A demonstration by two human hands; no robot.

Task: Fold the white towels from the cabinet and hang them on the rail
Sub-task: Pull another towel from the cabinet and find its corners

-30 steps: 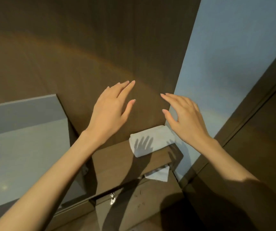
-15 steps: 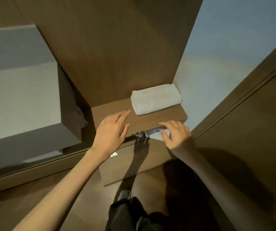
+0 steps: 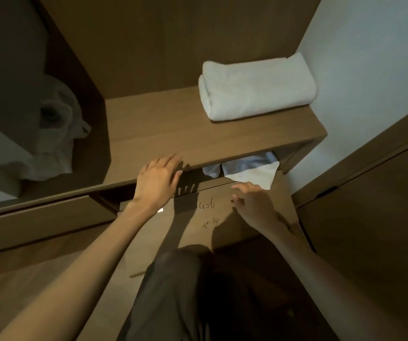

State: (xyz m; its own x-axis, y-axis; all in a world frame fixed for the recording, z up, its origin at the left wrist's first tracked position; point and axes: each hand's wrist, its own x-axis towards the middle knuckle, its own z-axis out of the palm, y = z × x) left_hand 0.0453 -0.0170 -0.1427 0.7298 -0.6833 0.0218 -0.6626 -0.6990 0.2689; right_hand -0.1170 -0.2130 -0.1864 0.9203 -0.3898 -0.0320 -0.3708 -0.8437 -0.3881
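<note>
A rolled white towel (image 3: 257, 88) lies on the wooden shelf (image 3: 163, 134) at the right, against the pale wall. Below the shelf's front edge, more white cloth (image 3: 249, 169) pokes out of the cabinet opening. My left hand (image 3: 158, 179) rests with straight fingers on the shelf's front edge. My right hand (image 3: 253, 201) hovers over the brown panel just below the poking cloth, fingers loosely bent, holding nothing.
A brown panel (image 3: 225, 217) with handwritten marks stands in front of the opening. A crumpled white bag (image 3: 55, 134) sits in the dark recess at the left. A dark wooden door (image 3: 370, 205) flanks the right. My knee (image 3: 173, 291) is below.
The view has dropped and closed in on the shelf. Both hands came down from in front of the wall to the shelf's front edge; the right hand slid back off the poking cloth.
</note>
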